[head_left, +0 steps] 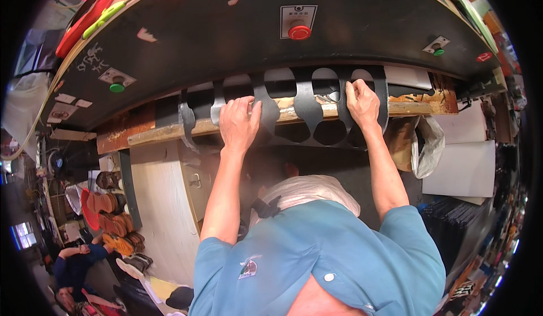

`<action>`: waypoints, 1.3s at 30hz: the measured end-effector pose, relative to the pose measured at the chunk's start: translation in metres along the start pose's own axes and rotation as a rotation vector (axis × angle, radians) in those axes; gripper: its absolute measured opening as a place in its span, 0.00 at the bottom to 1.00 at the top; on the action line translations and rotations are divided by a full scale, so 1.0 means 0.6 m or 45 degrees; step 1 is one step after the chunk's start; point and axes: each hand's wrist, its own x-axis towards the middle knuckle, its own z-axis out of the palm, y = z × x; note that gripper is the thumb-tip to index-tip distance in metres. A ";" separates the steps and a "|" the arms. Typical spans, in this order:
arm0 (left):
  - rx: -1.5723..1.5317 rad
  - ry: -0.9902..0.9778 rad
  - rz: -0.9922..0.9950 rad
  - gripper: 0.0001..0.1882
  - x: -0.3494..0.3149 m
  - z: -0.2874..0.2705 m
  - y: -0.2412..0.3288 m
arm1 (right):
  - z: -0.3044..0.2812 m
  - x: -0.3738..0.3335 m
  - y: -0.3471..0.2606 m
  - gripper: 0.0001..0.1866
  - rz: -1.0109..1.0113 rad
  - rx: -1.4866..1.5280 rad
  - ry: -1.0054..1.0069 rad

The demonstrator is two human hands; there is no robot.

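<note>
A dark grey, bendy sheet (308, 108) with rows of rounded cut-outs hangs over the worn wooden ledge of a black machine in front of me. Thin strips of it remain between the holes. My left hand (239, 121) is closed, its fingers curled over a strip left of the middle. Toward the right end, my right hand (363, 104) pinches another strip between thumb and fingers. The far part of the sheet runs in under the machine's front panel, out of sight.
The black panel (226, 33) carries a red button (299, 31) in the middle and green buttons (116, 87) (438, 51) at both sides. White sheets (459, 169) and a dark stack (452, 217) stand at right. Brown shoe-shaped pieces (116, 224) and another person (76, 268) are at left.
</note>
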 end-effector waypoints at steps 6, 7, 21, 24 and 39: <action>-0.040 -0.022 -0.051 0.10 -0.004 0.005 0.000 | 0.010 -0.007 0.013 0.14 0.073 0.062 -0.032; -0.051 -0.013 -0.059 0.10 -0.005 0.006 -0.001 | 0.010 -0.007 0.016 0.14 0.076 0.088 -0.037; -0.273 -0.475 -0.137 0.08 -0.134 -0.106 0.046 | 0.000 -0.129 -0.054 0.10 0.170 0.540 0.084; -0.398 -0.470 -0.318 0.10 -0.118 -0.129 0.034 | 0.043 -0.119 -0.163 0.21 -0.169 0.528 -0.215; -0.091 -0.202 -0.091 0.18 -0.189 -0.140 0.032 | 0.034 -0.191 -0.296 0.48 0.079 0.719 -0.684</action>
